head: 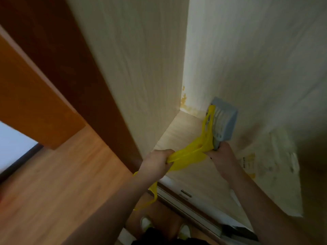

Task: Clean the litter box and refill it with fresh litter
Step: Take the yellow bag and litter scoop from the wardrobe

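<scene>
A yellow plastic bag is stretched between both hands in front of a wall corner. My left hand grips one side of the bag, and a loose handle of the bag hangs below my forearm. My right hand holds the other side of the bag together with the handle of a grey-blue slotted litter scoop, whose blade points up toward the wall. The litter box is not in view.
Pale wallpapered walls meet at a corner with yellowish stains low down. A dark wooden door frame runs along the left. Wood floor lies below. A printed sheet or bag lies at the right. My feet show at the bottom.
</scene>
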`<state>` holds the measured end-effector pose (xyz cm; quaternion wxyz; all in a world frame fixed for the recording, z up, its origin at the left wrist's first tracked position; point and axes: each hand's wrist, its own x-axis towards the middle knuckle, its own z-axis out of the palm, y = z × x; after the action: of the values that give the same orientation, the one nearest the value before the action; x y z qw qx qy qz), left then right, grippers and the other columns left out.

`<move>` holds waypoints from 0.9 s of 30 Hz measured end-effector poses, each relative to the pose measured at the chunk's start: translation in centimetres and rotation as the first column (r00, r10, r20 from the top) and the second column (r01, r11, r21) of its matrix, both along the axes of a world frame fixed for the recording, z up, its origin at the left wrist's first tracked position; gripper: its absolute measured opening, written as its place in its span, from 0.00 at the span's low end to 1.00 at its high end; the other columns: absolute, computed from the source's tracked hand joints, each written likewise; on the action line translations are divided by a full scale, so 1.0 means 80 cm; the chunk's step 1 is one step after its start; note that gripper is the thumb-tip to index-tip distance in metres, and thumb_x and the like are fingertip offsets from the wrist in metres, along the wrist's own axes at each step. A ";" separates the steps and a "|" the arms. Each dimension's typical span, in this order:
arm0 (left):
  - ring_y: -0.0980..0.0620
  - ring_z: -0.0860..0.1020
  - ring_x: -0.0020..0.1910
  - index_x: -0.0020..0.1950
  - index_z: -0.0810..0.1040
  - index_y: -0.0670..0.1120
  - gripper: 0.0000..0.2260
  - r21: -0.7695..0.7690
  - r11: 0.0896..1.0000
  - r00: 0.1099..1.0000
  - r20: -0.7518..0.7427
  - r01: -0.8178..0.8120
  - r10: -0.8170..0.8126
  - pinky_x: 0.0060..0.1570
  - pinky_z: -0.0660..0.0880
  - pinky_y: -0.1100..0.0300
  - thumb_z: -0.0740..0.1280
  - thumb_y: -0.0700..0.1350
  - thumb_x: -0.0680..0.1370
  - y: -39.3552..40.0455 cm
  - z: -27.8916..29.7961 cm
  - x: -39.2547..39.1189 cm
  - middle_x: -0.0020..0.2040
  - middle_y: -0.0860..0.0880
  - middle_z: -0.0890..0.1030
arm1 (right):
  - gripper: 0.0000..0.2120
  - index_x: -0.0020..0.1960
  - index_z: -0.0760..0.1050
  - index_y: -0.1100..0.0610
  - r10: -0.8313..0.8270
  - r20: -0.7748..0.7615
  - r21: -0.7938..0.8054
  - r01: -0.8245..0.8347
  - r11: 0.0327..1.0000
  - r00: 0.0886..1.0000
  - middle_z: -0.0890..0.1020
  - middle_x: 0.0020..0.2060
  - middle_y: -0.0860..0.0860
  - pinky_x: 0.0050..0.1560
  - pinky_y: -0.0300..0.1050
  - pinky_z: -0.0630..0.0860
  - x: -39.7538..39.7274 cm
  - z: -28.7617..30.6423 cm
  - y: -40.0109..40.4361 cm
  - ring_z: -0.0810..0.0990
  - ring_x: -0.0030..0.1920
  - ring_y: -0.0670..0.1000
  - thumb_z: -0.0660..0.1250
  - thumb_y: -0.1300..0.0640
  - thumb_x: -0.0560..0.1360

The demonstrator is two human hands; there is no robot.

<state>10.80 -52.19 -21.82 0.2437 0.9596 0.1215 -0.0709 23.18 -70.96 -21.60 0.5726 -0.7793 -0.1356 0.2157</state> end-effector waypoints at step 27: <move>0.46 0.78 0.57 0.64 0.74 0.53 0.16 0.226 0.714 0.702 -0.147 -0.662 0.697 0.45 0.73 0.56 0.67 0.51 0.76 0.042 -0.066 -0.305 0.61 0.53 0.77 | 0.01 0.49 0.76 0.50 0.762 0.057 -0.246 -0.731 0.637 0.645 0.78 0.34 0.45 0.32 0.31 0.68 -0.145 -0.093 0.122 0.77 0.35 0.41 0.67 0.54 0.77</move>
<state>-13.60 -48.87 -27.13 0.1616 0.8483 0.4991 -0.0726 11.61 -61.16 -29.03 0.3375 -0.7208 -0.4677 0.3845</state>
